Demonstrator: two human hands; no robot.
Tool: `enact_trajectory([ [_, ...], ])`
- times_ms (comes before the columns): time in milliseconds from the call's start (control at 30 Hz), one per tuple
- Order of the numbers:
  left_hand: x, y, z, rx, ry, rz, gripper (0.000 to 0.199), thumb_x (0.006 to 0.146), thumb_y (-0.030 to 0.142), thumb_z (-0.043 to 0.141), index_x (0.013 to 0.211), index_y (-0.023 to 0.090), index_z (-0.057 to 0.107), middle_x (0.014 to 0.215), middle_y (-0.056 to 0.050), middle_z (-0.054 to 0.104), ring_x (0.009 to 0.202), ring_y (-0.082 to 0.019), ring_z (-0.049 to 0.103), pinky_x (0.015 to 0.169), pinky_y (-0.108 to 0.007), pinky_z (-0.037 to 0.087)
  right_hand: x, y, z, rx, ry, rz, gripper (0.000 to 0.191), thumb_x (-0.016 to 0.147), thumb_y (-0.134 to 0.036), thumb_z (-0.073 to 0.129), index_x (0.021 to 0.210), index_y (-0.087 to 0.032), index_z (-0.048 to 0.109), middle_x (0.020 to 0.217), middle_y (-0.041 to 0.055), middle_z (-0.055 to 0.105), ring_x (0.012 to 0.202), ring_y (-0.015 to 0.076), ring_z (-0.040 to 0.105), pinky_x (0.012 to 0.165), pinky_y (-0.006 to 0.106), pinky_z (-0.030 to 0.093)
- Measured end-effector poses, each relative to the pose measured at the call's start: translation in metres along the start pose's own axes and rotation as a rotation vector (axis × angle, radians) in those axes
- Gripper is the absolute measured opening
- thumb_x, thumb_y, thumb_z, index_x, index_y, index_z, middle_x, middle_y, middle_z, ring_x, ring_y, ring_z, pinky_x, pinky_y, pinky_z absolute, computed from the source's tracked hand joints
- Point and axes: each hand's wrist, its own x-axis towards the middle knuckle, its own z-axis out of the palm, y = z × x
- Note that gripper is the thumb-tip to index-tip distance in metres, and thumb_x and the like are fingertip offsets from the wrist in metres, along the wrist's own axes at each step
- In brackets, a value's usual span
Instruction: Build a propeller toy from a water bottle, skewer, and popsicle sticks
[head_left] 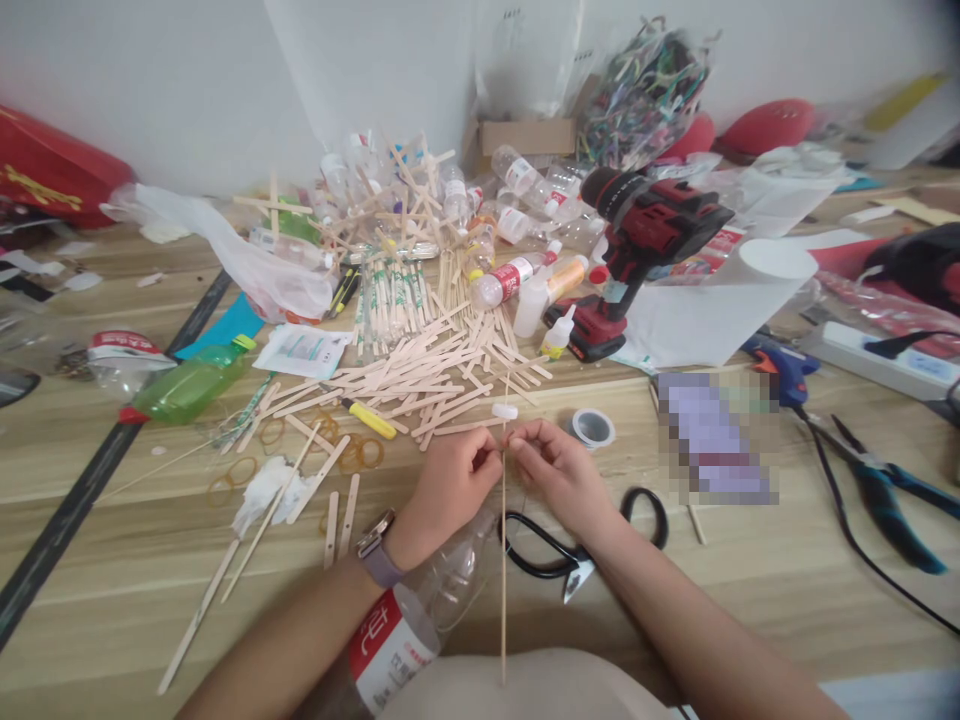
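A thin wooden skewer (504,580) runs upright in front of me, its lower end close to my body. Near its upper end sits a white bottle cap (505,411). Just below the cap, my left hand (459,480) pinches at the skewer from the left, fingers curled. My right hand (559,475) is closed on it from the other side, fingertips almost meeting the left ones. Any finer piece between the fingertips is too small to make out. Below the hands lie a clear plastic bottle (405,640) with a red and white label and black-handled scissors (544,560), partly covered by my right forearm.
Loose craft sticks (450,385) pile up ahead, with plastic bottles (525,175) behind. A red cordless drill (637,240) stands right of them. Blue pliers (885,490) and a glue gun (780,365) lie right; a yellow cutter (369,419), rubber bands (367,453) and a green bottle (193,382) left.
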Motion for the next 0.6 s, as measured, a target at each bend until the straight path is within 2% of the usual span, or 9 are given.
enact_trajectory([
  [100,0.0002,0.0001,0.0002,-0.022,-0.006,-0.006,0.015,0.078,0.014,0.05,0.065,0.02,0.049,0.058,0.005,0.048,0.057,-0.012,0.043,0.058,-0.025,0.03,-0.0006,0.0012,0.0026,0.082,-0.009,0.048,0.027,0.088,-0.047,0.054,0.082,-0.021,0.052,0.051,-0.0074,0.044,0.043,0.0105,0.041,0.042,0.023,0.035],
  [367,0.0008,-0.0012,-0.002,-0.115,-0.076,-0.018,0.019,0.082,0.016,0.049,0.063,0.019,0.052,0.059,0.005,0.05,0.058,-0.012,0.046,0.057,-0.023,0.034,0.0005,-0.0059,0.0,0.132,-0.029,0.002,0.031,0.086,-0.052,0.058,0.08,-0.022,0.053,0.06,-0.0017,0.057,0.059,0.0155,0.055,0.059,0.029,0.047],
  [600,0.0012,-0.0054,-0.0005,-0.155,-0.116,-0.01,0.017,0.083,0.018,0.048,0.067,0.019,0.052,0.061,0.005,0.051,0.058,-0.011,0.046,0.058,-0.023,0.035,0.0012,-0.0054,-0.0051,0.083,-0.05,-0.024,0.027,0.087,-0.049,0.056,0.08,-0.023,0.053,0.058,-0.0029,0.057,0.057,0.0156,0.055,0.058,0.029,0.046],
])
